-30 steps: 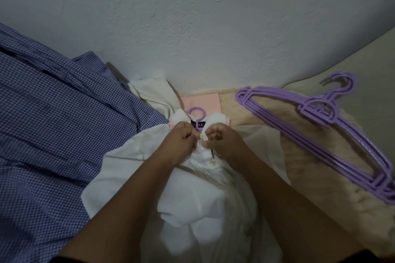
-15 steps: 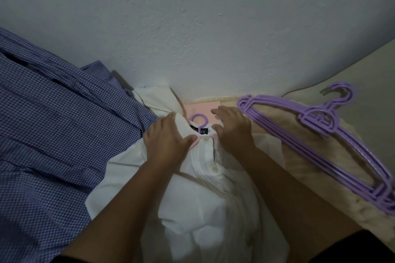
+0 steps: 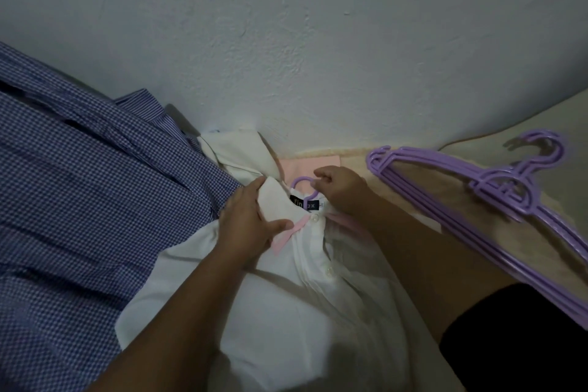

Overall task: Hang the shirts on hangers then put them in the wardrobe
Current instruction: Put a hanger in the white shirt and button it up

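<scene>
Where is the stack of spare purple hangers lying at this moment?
In the head view the stack of purple hangers lies on the right side, on the beige blanket, beyond the right hand and apart from the white shirt.

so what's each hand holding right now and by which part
The left hand holds the white shirt by its collar. The right hand pinches the hook of the purple hanger poking out at the neck.
</scene>
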Demonstrator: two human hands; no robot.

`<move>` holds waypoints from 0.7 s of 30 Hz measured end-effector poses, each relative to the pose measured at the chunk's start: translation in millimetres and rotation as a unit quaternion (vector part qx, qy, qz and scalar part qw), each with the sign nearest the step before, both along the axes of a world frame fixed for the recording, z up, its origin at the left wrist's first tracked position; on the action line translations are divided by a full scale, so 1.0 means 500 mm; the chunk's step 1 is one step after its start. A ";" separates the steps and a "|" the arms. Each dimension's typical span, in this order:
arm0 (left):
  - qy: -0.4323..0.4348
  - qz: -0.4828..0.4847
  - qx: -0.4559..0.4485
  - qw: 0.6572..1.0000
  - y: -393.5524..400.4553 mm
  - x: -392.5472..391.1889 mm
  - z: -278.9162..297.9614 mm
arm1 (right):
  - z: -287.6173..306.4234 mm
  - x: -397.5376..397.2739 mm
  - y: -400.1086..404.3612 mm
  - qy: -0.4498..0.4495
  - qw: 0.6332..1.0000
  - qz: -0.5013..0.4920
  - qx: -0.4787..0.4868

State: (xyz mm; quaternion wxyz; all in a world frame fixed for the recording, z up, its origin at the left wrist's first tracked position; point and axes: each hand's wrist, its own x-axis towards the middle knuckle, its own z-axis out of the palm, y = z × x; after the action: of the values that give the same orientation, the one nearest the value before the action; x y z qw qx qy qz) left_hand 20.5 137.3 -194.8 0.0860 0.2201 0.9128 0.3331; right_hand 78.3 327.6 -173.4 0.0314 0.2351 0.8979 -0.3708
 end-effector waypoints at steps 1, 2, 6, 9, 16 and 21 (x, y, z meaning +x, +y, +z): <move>0.002 0.001 0.000 1.000 0.001 -0.002 -0.006 | -0.004 -0.010 0.004 -0.018 1.000 0.010 0.003; 0.005 0.001 -0.002 1.000 0.002 -0.004 -0.010 | -0.003 -0.018 0.006 -0.028 0.999 0.019 0.027; 0.017 0.002 -0.007 1.000 0.006 -0.007 -0.019 | 0.009 -0.042 0.011 -0.029 0.999 0.015 0.030; 0.016 -0.001 -0.006 1.000 0.006 -0.009 -0.019 | 0.027 -0.044 0.017 -0.053 0.998 0.039 0.001; 0.001 -0.012 -0.005 1.000 0.004 -0.006 -0.007 | 0.045 -0.044 0.014 -0.116 0.985 0.121 0.037; -0.022 -0.029 0.037 0.999 -0.005 0.011 0.014 | 0.051 -0.012 0.006 -0.057 0.987 0.127 0.077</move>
State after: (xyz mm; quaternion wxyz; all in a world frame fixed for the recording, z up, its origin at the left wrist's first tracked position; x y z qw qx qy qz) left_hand 26.1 134.8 -188.0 0.1078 0.2421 0.8908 0.3691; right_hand 72.2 330.9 -148.0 0.1115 0.1416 0.9431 -0.2794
